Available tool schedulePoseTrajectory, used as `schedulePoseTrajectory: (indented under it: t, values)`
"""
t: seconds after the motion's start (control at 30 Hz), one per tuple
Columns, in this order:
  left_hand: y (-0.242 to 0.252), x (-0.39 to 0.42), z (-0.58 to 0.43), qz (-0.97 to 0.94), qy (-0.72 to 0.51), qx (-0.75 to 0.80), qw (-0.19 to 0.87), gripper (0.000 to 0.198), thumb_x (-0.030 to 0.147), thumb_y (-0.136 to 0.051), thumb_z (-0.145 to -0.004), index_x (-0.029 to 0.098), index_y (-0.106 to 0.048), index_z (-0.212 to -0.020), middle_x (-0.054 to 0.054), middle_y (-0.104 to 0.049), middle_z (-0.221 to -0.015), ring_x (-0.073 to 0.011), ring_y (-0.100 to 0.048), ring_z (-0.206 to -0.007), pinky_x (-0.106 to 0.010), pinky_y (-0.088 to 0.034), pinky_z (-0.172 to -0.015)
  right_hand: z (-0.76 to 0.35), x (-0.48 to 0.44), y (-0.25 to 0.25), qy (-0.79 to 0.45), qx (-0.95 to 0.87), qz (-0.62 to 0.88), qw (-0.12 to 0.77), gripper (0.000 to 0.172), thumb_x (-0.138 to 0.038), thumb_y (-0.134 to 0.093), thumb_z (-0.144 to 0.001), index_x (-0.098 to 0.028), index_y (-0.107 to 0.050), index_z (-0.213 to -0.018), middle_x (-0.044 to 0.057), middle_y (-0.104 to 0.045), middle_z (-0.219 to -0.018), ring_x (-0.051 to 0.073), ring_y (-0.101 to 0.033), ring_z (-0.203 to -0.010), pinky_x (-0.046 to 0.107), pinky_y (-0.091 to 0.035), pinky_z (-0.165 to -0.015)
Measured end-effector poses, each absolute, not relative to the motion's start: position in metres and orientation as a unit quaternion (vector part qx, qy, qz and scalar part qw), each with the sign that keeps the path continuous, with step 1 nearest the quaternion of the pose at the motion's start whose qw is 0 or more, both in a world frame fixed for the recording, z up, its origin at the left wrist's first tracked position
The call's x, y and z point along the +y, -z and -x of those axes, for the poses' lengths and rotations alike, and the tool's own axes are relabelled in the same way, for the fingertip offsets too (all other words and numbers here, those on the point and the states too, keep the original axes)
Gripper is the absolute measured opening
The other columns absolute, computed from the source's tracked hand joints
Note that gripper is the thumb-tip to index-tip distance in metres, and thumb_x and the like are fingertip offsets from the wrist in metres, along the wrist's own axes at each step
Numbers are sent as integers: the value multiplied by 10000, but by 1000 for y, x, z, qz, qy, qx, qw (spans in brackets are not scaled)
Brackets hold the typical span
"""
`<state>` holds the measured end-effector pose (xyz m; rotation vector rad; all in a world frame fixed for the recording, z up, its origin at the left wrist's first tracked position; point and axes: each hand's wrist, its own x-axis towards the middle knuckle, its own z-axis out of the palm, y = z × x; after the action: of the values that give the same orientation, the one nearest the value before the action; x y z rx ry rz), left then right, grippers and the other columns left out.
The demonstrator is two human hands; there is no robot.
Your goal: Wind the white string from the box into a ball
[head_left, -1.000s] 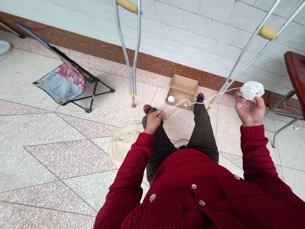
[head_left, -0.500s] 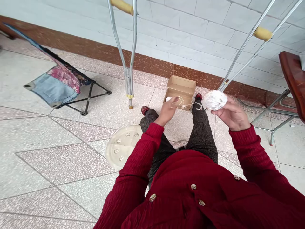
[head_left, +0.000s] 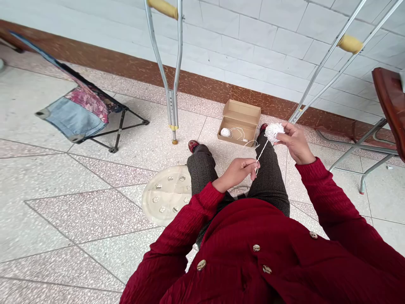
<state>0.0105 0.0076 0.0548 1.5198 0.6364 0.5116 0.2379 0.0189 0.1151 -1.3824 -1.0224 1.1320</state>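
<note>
A ball of white string (head_left: 273, 131) is held up in front of the seated person, above the right knee and just to the right of an open cardboard box (head_left: 242, 111) on the floor. The right hand (head_left: 295, 141) grips the ball from the right side, fingers curled around it and thumb pressed against it, so that the hand is closed on it. A single strand (head_left: 262, 151) runs taut from the underside of the ball down and leftward to the left hand (head_left: 238, 171), which hovers between the knees; its thumb and forefinger are pinched together on the strand and the other fingers are loosely folded. A loose length of string trails from the hands toward the box, where a smaller spool (head_left: 225, 132) lies against the left wall with slack loops beside it. Both legs, in dark patterned trousers (head_left: 268, 177), stretch toward the box, and a red shoe (head_left: 193, 145) shows at the left foot. A pale round plastic disc (head_left: 164, 195) lies on the floor (head_left: 79, 190) just left of the left leg. One crutch (head_left: 172, 84) leans against the tiled wall (head_left: 268, 33) left of the box and a second crutch (head_left: 325, 63) to its right. A folding stool (head_left: 85, 109) stands well apart at the left; a metal-framed chair (head_left: 387, 97) is at the right edge.
</note>
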Motion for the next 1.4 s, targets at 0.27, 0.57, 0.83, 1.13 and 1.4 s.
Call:
schedulePoseTrajectory:
  t: [0.27, 0.57, 0.83, 1.13, 1.4]
  values:
    - [-75, -7, 5, -721, -151, 300, 606, 439, 381, -474, -982, 163, -607, -624, -4, -676, -612, -114, -571, -605, -232, -424, -679, -239, 44, -87, -336, -440, 600, 577, 432, -325, -794, -640, -227, -636, -1030, 36, -680, -999, 186, -617, -830, 320, -561, -658]
    - [-106, 4, 32, -729, -190, 302, 584, 455, 409, -477, -983, 170, -594, -614, -3, -640, -613, -121, -566, -622, -248, -431, -695, -245, 28, -53, -378, -614, 584, 373, 506, -188, -805, -602, -214, -709, -1098, 75, -673, -1144, 229, -618, -973, 375, -530, -812]
    - [-68, 37, 17, -728, -248, 347, 537, 450, 453, -499, -942, 171, -588, -602, -25, -658, -666, -150, -592, -683, -268, -448, -746, -206, -36, -89, -684, -505, 412, 328, 562, -252, -895, -606, -219, -689, -1127, 46, -714, -1066, 208, -675, -943, 331, -549, -820]
    - [-45, -21, -2, -688, -141, 289, 650, 458, 472, -494, -950, 167, -579, -619, -10, -636, -599, -111, -535, -586, -220, -407, -645, -227, -5, -90, -494, -369, 585, 527, 423, -327, -829, -642, -210, -618, -990, 39, -701, -967, 189, -663, -808, 298, -547, -643]
    - [-70, -8, 22, -747, -186, 327, 548, 431, 402, -495, -959, 166, -578, -609, 5, -603, -599, -119, -525, -602, -230, -381, -645, -217, -15, -44, -448, -622, 572, 291, 412, -146, -744, -608, -213, -653, -1004, 20, -668, -962, 197, -612, -849, 304, -490, -711]
